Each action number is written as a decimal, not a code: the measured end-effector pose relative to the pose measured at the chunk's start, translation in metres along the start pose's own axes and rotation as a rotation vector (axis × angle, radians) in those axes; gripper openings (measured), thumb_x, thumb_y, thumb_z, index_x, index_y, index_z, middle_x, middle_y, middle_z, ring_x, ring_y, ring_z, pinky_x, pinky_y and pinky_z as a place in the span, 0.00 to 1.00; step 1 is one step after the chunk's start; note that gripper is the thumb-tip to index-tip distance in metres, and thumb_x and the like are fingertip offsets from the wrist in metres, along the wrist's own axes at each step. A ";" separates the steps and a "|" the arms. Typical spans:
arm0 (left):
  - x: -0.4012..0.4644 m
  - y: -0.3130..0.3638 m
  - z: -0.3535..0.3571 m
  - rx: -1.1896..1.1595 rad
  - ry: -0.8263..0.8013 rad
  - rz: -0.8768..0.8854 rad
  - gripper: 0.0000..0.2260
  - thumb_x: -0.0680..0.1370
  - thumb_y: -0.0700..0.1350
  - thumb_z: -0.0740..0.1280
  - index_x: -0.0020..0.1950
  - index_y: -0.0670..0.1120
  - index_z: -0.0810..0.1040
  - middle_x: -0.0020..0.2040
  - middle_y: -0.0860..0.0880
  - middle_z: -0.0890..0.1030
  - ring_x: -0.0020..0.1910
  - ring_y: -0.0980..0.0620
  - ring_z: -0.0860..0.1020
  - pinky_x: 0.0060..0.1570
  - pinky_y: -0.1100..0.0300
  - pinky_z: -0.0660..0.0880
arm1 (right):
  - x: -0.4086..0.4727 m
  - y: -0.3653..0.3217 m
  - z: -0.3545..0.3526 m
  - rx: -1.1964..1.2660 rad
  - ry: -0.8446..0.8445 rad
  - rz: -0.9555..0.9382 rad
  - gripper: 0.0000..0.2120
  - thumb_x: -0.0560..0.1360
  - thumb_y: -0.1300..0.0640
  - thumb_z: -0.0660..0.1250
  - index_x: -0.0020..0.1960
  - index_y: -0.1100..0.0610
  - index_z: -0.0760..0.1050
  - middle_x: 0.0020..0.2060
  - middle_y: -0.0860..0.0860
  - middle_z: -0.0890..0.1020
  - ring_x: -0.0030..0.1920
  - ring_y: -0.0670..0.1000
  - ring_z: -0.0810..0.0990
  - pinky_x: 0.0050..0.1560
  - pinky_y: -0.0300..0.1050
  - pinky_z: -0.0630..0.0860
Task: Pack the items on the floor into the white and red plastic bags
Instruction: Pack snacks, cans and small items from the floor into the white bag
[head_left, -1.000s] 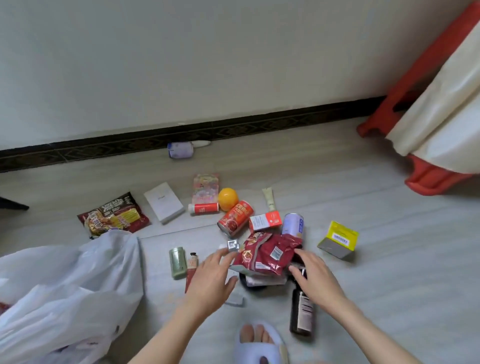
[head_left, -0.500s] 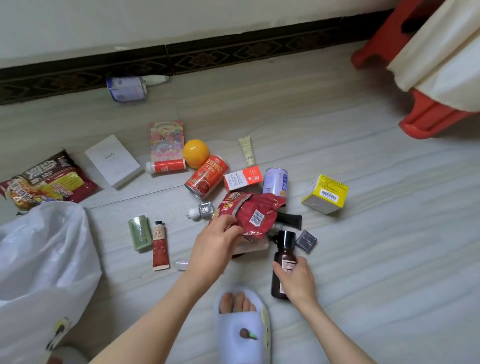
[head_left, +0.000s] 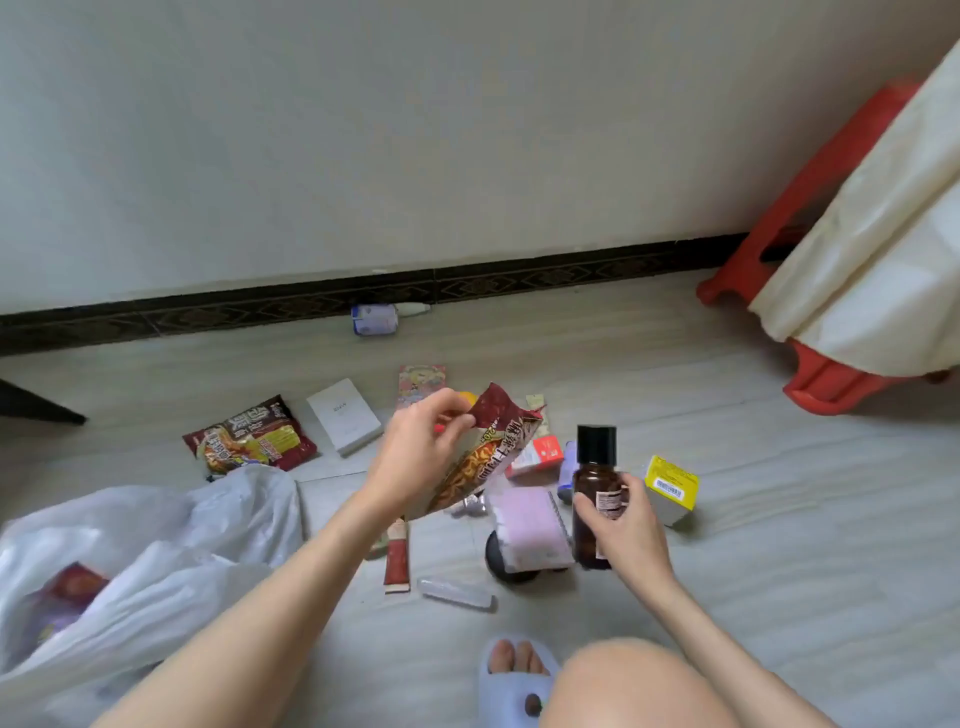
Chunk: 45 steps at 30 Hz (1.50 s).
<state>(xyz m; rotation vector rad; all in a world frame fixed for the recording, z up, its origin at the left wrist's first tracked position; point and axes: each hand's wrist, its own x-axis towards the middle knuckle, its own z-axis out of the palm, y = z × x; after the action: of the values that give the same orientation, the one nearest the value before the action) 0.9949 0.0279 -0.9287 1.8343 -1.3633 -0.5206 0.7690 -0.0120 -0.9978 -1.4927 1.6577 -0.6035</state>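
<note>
left hand (head_left: 415, 457) pinching snack packet (head_left: 488, 452), right hand (head_left: 623, 519) gripping brown bottle (head_left: 595, 493); the light pinch risks dropping the packet short of white bag (head_left: 156, 545).

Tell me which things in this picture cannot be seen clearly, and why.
Head view:
- Orange: mostly hidden behind the left hand and its snack packet.
- White bag: cut off by the left edge; contents blurred through the plastic.
- Brown bottle label: partly covered by the right hand.

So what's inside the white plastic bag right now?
Through the white plastic bag a red packet and something purple beside it show near the left edge. The film blurs them, and folds hide whatever lies deeper.
</note>
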 end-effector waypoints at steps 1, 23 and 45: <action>-0.001 0.007 -0.022 0.011 0.032 0.010 0.02 0.76 0.42 0.66 0.46 0.46 0.79 0.41 0.53 0.80 0.43 0.54 0.78 0.46 0.62 0.72 | -0.002 -0.022 0.000 0.013 -0.024 -0.065 0.19 0.68 0.52 0.73 0.55 0.52 0.69 0.47 0.52 0.79 0.50 0.55 0.78 0.50 0.49 0.73; -0.205 -0.091 -0.359 0.043 0.947 -0.362 0.01 0.75 0.42 0.67 0.44 0.47 0.78 0.38 0.56 0.78 0.41 0.53 0.78 0.48 0.49 0.77 | -0.231 -0.304 0.207 0.068 -0.821 -0.584 0.19 0.70 0.48 0.69 0.57 0.54 0.70 0.46 0.45 0.78 0.48 0.45 0.77 0.50 0.43 0.73; -0.221 -0.237 -0.242 0.725 0.330 -0.145 0.07 0.70 0.47 0.63 0.38 0.49 0.81 0.35 0.54 0.80 0.42 0.51 0.76 0.40 0.62 0.65 | -0.153 -0.191 0.303 -0.599 -0.736 -0.681 0.19 0.69 0.48 0.69 0.56 0.52 0.68 0.47 0.49 0.78 0.47 0.51 0.76 0.43 0.46 0.73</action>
<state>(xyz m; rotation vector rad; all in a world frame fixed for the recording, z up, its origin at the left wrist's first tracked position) 1.2371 0.3462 -0.9911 2.4676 -1.2801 0.2530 1.1229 0.1495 -0.9785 -2.3678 0.7494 0.1626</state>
